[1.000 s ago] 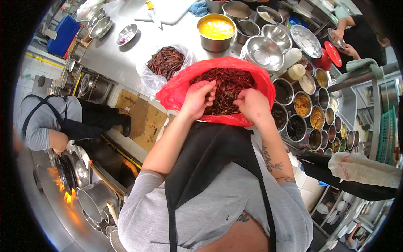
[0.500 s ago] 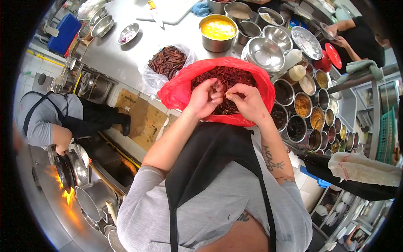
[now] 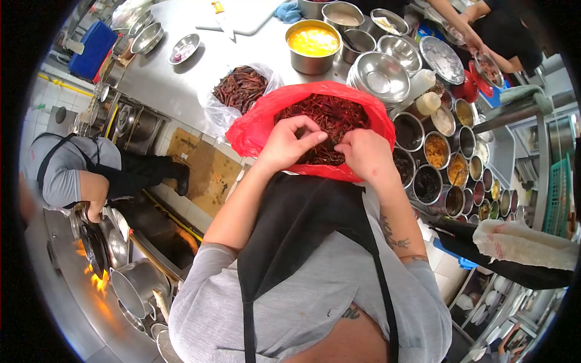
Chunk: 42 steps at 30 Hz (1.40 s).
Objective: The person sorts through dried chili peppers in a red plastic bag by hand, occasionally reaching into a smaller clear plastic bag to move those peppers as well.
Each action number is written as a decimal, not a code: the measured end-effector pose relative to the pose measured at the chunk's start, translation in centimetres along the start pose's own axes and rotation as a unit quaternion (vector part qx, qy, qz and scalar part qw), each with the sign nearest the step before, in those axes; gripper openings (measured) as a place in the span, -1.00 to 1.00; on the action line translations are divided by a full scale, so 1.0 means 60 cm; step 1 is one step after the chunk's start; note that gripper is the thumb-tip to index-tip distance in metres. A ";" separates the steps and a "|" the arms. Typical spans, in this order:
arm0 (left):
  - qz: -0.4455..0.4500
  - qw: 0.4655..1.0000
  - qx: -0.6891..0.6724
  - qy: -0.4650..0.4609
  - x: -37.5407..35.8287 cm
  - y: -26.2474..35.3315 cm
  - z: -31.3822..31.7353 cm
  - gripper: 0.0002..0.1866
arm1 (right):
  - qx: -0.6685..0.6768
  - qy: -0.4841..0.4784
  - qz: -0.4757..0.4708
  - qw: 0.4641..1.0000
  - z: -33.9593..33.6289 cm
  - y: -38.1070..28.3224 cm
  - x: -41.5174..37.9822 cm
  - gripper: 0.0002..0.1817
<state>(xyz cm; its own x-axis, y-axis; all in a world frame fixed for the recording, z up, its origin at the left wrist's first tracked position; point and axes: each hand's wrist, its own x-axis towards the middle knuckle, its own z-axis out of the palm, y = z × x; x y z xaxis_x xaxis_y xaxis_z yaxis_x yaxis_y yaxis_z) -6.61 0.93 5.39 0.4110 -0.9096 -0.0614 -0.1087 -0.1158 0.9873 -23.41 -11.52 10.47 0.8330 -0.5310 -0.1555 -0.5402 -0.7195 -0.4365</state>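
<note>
Dried red chillies (image 3: 336, 116) fill a red plastic bag (image 3: 257, 124) whose mouth is spread wide in front of me. Over the bag's near side, my left hand (image 3: 292, 144) has thumb and forefinger brought together in a pinch. My right hand (image 3: 368, 155) is closed too, its fingertips pinched a short way from the left ones. Whatever sits between the fingertips is too small to make out. Beyond the bag to the left, a clear plastic bag (image 3: 209, 115) holds more dried chillies (image 3: 240, 89).
A steel pot of yellow liquid (image 3: 313, 43) and stacked steel bowls (image 3: 381, 77) stand on the steel table (image 3: 172, 91). Seasoning tubs (image 3: 437, 150) line the right. At left, a co-worker (image 3: 91, 157) handles a wok over flames (image 3: 98, 281). Another person's arms (image 3: 469, 30) hold a bowl at upper right.
My left hand has turned from palm up to a pinch with its back showing. The right hand has dipped slightly lower. The person at upper right has moved a bowl over the red container.
</note>
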 end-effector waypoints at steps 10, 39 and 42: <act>0.211 0.947 0.219 -0.099 -0.004 0.026 0.008 -0.82 | 0.230 -0.137 -0.127 0.955 -0.007 0.043 0.038 -0.86; -0.004 0.990 0.097 0.099 0.033 -0.016 0.003 -0.79 | 0.313 -0.019 0.008 0.950 0.033 0.024 0.143 -0.65; 0.007 0.992 0.087 0.089 0.037 -0.016 0.009 -0.79 | 0.345 0.030 -0.014 0.938 0.063 0.037 0.132 -0.68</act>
<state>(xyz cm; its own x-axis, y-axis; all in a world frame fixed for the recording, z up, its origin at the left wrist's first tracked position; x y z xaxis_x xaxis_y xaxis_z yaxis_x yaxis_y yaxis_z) -6.09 -1.22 4.21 0.5606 -0.8281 -0.0060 -0.2629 -0.1849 0.9470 -17.56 -15.63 4.90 0.8262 -0.5555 -0.0940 -0.2946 -0.2837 -0.9125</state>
